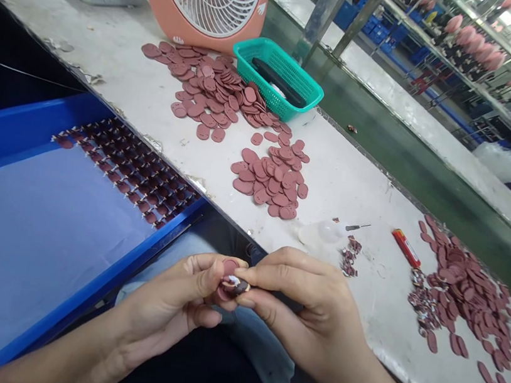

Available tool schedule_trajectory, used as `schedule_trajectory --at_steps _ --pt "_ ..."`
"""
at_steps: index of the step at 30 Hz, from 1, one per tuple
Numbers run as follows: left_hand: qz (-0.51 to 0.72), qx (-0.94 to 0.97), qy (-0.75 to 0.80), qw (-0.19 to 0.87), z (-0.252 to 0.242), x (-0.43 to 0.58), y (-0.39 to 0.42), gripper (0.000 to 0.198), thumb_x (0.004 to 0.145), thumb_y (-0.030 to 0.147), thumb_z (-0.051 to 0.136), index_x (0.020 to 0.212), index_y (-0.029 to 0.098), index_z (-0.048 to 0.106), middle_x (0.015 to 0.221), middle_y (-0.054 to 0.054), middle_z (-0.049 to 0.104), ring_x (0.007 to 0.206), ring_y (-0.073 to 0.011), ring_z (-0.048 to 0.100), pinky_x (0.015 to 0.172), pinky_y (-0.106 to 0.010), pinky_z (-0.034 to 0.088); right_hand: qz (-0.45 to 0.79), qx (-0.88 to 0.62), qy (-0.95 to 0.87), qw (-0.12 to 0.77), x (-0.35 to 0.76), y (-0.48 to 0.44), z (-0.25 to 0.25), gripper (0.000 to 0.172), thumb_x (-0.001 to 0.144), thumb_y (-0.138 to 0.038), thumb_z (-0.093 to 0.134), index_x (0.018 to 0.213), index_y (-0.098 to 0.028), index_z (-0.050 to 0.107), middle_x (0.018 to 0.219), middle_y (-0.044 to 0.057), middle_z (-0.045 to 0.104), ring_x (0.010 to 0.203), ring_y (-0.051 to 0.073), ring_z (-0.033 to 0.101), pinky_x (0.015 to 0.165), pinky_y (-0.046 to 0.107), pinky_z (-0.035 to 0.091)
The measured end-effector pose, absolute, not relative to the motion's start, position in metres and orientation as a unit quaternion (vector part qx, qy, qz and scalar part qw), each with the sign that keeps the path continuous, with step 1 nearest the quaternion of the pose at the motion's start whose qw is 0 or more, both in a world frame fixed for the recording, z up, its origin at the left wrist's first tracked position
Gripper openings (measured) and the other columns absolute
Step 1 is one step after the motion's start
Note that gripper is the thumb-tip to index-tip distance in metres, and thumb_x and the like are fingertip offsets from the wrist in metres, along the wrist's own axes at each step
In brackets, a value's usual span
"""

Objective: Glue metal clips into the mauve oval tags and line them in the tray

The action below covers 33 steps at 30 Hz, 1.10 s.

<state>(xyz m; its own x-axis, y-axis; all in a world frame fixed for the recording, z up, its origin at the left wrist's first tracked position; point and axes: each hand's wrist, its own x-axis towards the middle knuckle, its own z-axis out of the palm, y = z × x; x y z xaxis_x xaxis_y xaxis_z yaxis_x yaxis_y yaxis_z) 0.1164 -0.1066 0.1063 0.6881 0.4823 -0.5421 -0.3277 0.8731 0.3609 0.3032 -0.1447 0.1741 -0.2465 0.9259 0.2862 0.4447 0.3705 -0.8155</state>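
Your left hand [184, 292] has its fingers curled, thumb and fingertips gripping a flat, reddish-brown oval disc [229, 268]. Your right hand [305, 293] pinches a small dark-brown and white piece [238, 287] between thumb and fingers, held against that disc. Beyond your hands, a heap of similar reddish-brown discs [272, 180] lies on the whitish worktop [348, 173]; to their left sits a blue rectangular tray [12, 125].

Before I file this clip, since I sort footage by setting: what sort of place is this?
Probably a factory assembly workshop: heaps of matching reddish oval pieces, a blue tray with small dark-reddish parts set in rows, and many pink items lined up beyond.
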Motion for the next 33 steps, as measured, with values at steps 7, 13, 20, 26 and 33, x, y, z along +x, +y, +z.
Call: schedule_trajectory --at_steps 7,13,20,26,33 --pt "0.221 0.129 0.328 0.909 0.110 0.115 -0.104 0.027 0.063 0.036 0.096 0.080 0.020 0.082 0.069 0.000 0.070 0.058 -0.0073 0.063 0.044 -0.009 0.052 0.318 -0.474 -0.726 0.382 0.303 -0.141 0.175 0.006 0.090 -0.011 0.072 0.090 -0.017 0.076 0.086 0.002 0.075 0.077 0.010 0.068 0.073 0.019 0.055" --pt "0.240 0.194 0.321 0.895 0.111 0.114 -0.095 0.058 0.061 0.062 0.088 0.101 0.021 0.081 0.092 -0.007 0.074 0.077 -0.0179 0.071 0.049 -0.019 0.060 0.188 -0.504 -0.739 0.406 0.297 -0.139 0.167 0.016 0.090 -0.012 0.070 0.106 -0.015 0.074 0.087 0.004 0.073 0.078 0.012 0.068 0.069 0.022 0.057" --pt "0.406 0.353 0.440 0.719 0.112 0.110 -0.094 0.035 0.056 0.036 0.098 0.076 0.021 0.074 0.067 0.001 0.066 0.057 -0.0120 0.056 0.043 -0.016 0.050 -0.099 -0.500 -0.765 0.393 0.270 -0.137 0.136 0.023 0.089 -0.005 0.069 0.112 -0.006 0.068 0.081 0.011 0.072 0.070 0.019 0.062 0.060 0.031 0.055" --pt "0.424 0.387 0.475 0.667 0.112 0.100 -0.088 0.025 0.070 0.040 0.089 0.075 0.020 0.075 0.072 0.000 0.065 0.056 -0.0117 0.053 0.044 -0.018 0.048 -0.092 -0.490 -0.767 0.403 0.245 -0.119 0.124 0.020 0.092 -0.005 0.063 0.112 -0.007 0.067 0.077 0.008 0.070 0.064 0.017 0.059 0.057 0.031 0.053" --pt "0.431 0.399 0.621 0.520 0.078 0.037 -0.045 0.041 0.070 0.054 0.083 0.092 0.020 0.073 0.089 -0.008 0.076 0.085 -0.0277 0.073 0.062 -0.032 0.060 -0.102 -0.463 -0.782 0.403 0.231 -0.124 0.129 0.014 0.084 -0.006 0.070 0.097 -0.013 0.071 0.062 0.001 0.069 0.048 0.013 0.060 0.045 0.026 0.053"
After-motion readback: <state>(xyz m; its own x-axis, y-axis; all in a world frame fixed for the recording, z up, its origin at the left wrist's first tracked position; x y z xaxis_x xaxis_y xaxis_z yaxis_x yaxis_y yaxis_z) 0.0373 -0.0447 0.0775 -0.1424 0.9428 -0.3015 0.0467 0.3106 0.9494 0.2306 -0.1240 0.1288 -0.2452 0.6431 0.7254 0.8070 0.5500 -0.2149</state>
